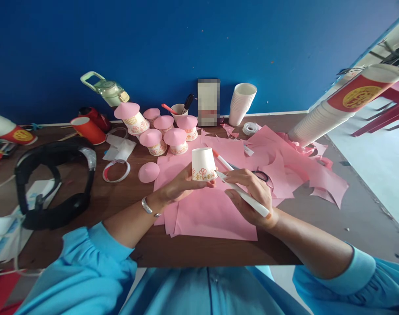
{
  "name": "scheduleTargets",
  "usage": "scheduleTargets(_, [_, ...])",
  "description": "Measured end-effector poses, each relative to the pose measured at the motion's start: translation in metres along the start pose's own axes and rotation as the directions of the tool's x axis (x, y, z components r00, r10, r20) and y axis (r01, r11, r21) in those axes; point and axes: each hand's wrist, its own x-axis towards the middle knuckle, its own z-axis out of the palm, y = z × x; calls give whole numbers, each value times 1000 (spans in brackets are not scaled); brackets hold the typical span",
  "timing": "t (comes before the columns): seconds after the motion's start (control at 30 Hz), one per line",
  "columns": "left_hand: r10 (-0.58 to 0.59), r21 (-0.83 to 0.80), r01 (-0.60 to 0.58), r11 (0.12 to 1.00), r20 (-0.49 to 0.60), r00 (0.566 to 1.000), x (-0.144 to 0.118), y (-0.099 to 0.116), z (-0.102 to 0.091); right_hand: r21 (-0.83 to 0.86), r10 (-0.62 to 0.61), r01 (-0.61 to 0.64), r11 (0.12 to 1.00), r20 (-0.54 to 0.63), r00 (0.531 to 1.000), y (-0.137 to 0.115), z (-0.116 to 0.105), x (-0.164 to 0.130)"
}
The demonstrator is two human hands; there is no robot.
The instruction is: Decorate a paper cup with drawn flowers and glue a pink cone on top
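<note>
Left hand: the left hand (181, 186) is gripping a small white paper cup (203, 164) from below and behind, fingers closed around its rim, a silver bracelet (149, 207) sitting at the wrist.
Cup: it is being held upside down just above the pink paper sheets (215, 212), over the middle of the table — red and orange flower drawings are showing along its lower edge.
Right hand: the right hand (252, 192) is clamped on a white marker (242, 194), with the tip pointing at the cup's lower right edge; whether it is touching the cup, I cannot tell.
Second pen: a white pen with an orange end (223, 161) is lying on the pink paper just beside the cup, to its right.
Finished pieces: several cups topped with pink caps (168, 131) are standing in a cluster behind the held cup, and one loose pink cap (148, 172) is lying to its left on the wooden table (120, 197).
Behind: a stack of plain white cups (241, 104) is standing near the blue wall, a tape roll (250, 128) just beside it.
Left side: black headphones (55, 183) are resting on the table, well apart from the hands.
Scissors: partly hidden behind the right hand — only a dark handle loop (263, 176) is showing.
</note>
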Motion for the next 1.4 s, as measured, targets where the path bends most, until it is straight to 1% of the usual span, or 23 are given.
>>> scheduleTargets(0.13, [35, -36, -35, 999, 5, 999, -2, -7, -8, -13, -21, 21, 1000, -6, 1000, 0, -1, 2])
scheduleTargets(0.3, [-5, -108, 7, 994, 11, 1000, -3, -7, -8, -36, -30, 31, 999, 27, 999, -2, 0, 3])
scheduleTargets(0.37, [-2, -119, 4, 993, 12, 1000, -2, -7, -7, -35, -43, 44, 998, 35, 998, -2, 1, 4])
scheduleTargets(0.53, [23, -110, -20, 994, 23, 999, -1, -6, -6, -19, -66, 67, 998, 58, 996, -2, 1, 3])
scheduleTargets(0.63, [15, -106, -14, 994, 11, 1000, -2, -3, -3, -12, -72, 73, 997, 63, 995, -3, 1, 2])
scheduleTargets(0.73, [7, -101, -5, 995, 22, 1000, -2, 0, 0, -13, -72, 73, 997, 61, 996, -3, 2, 1])
scheduleTargets(0.97, [-13, -70, 17, 997, 52, 999, -1, -1, -2, -31, -63, 65, 997, 69, 996, -3, 2, 1])
scheduleTargets(1.4, [-21, -54, 23, 998, 43, 999, -1, 6, 4, -29, -48, 51, 998, 108, 993, -2, 3, -1])
